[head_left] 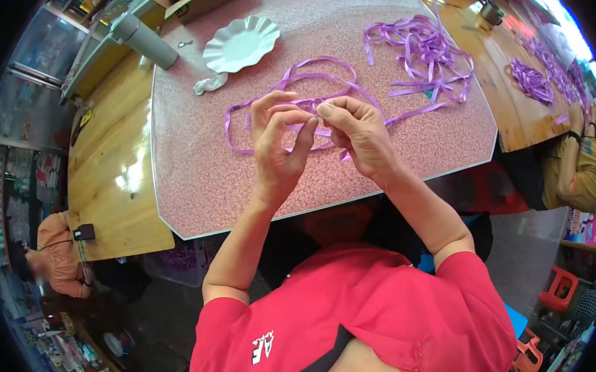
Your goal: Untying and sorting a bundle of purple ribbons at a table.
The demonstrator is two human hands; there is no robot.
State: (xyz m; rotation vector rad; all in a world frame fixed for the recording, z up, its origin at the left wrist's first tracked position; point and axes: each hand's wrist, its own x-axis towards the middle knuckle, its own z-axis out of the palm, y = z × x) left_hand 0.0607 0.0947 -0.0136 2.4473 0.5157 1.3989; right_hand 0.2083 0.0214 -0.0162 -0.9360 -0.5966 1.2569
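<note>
Both my hands meet over the pink patterned tabletop, pinching a narrow purple ribbon (331, 60) between them. My left hand (280, 136) has thumb and fingers brought together at the ribbon, its other fingers curled. Thumb and forefinger of my right hand (359, 129) close on the same ribbon, their tips touching or nearly touching the left thumb. Loose loops of it lie on the table behind and around my hands, and a strand runs right toward a tangled heap of purple ribbons (426, 48). The exact bit under my fingertips is partly hidden.
Beyond my hands stand a white scalloped plate (241, 45) and a crumpled clear wrapper (210, 84). A grey-green tumbler (144, 42) is at the far left. More purple ribbon bundles (532, 82) lie on the right wooden table, near another person's hands (584, 119). Another person (62, 251) sits left.
</note>
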